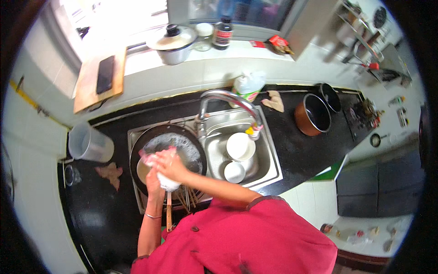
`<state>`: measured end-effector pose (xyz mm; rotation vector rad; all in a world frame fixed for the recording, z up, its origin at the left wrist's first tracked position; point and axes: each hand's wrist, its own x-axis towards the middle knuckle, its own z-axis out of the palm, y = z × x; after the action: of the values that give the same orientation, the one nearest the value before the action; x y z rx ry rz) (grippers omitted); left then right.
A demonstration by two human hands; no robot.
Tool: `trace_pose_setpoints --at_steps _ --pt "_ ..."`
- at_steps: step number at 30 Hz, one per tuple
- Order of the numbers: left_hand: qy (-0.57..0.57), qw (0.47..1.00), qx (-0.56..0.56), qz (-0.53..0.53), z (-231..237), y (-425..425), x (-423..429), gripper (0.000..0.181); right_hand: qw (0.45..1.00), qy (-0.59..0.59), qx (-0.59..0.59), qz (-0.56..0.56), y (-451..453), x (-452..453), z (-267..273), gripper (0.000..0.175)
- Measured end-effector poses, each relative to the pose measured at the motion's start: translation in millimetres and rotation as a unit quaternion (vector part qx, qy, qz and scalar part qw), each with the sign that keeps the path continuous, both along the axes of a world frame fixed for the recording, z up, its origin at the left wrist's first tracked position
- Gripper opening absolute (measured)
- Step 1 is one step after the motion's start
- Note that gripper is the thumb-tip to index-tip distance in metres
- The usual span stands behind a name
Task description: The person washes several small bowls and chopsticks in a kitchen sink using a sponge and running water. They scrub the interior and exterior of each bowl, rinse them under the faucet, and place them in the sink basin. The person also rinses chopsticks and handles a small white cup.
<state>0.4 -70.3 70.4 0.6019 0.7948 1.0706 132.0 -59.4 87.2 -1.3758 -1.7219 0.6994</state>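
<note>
My left hand (153,179) grips a white bowl (168,182) with suds on it, over a large dark wok (202,154) set in the left sink basin. With my right hand (170,165) I press a pink cloth (157,156) against the bowl. Soapy water (187,147) fills the wok, and a pale round dish lies partly in it at the left, mostly hidden by my hands. Below the bowl, a wooden handle (169,214) points towards my body, with several chopsticks (187,198) beside it.
Two white bowls (241,146) (234,172) sit in the right basin under the curved faucet (232,96). A plastic pitcher (90,144) and a crumpled cloth (110,174) are at the left. Behind the sink stands a bottle (247,89); a brown pot (309,116) is at the right.
</note>
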Motion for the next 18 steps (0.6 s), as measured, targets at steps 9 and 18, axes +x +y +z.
trace_pose_setpoints --at_steps 9,18 --pt "-0.221 0.971 -0.082 -0.045 16 -14 -6 0.057 0.873 0.419 -0.25 0.0 -11 46 25 0.041" --pt "-0.141 0.965 -0.213 -0.066 -2 -12 -4 0.067 0.934 0.261 -0.234 -0.067 -4 49 18 0.036"
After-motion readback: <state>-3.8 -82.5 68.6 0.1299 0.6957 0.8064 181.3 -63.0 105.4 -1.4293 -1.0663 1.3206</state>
